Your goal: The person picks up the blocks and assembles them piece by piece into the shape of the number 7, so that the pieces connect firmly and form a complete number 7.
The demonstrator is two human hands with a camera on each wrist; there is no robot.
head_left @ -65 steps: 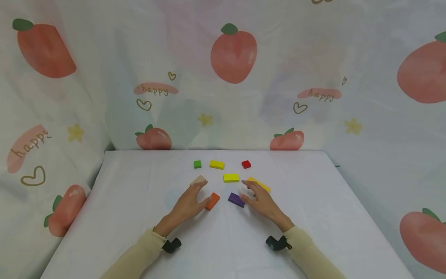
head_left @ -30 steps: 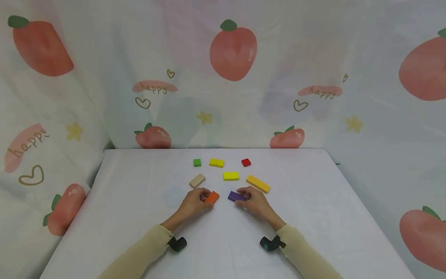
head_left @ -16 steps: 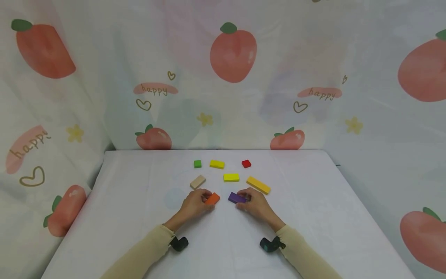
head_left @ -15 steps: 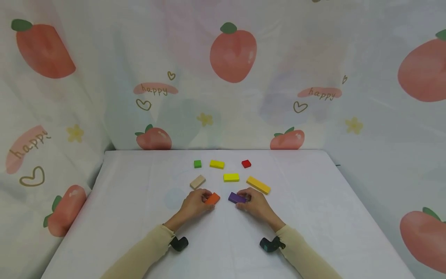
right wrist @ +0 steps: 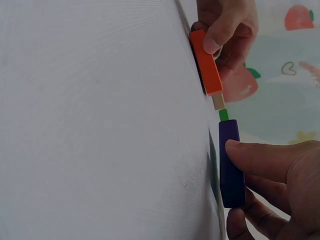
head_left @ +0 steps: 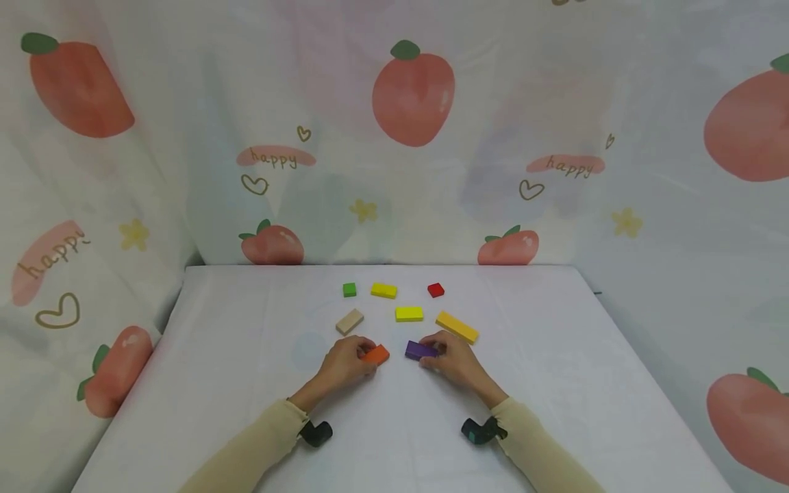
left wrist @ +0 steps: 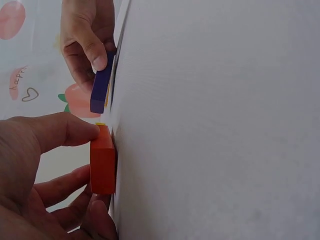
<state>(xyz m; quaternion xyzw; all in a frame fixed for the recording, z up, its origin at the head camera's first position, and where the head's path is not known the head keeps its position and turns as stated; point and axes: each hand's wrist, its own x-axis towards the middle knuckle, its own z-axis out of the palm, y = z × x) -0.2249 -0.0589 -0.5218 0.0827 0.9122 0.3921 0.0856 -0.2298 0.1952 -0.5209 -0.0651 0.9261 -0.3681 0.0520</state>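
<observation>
In the head view my left hand (head_left: 342, 361) pinches an orange block (head_left: 377, 355) between thumb and fingers. The left wrist view has the thumb on one side of the orange block (left wrist: 103, 162) and fingers on the other, close to the tabletop. Across from it, my right hand (head_left: 455, 357) pinches a purple block (head_left: 420, 350). A thin shadowed gap shows between the purple block (right wrist: 231, 162) and the table in the right wrist view. The two blocks are apart, with a short stretch of tabletop between them.
Beyond the hands lie a beige block (head_left: 349, 321), a yellow block (head_left: 409, 314) and a longer amber block (head_left: 457, 326). Farther back are a green block (head_left: 349, 289), another yellow block (head_left: 384, 291) and a red block (head_left: 435, 290). The white table (head_left: 246, 383) meets a printed curtain behind.
Both hands came in from loosely spread fingers to pinch the orange and purple blocks. Over the last half second both blocks have turned slightly; the other blocks stay put.
</observation>
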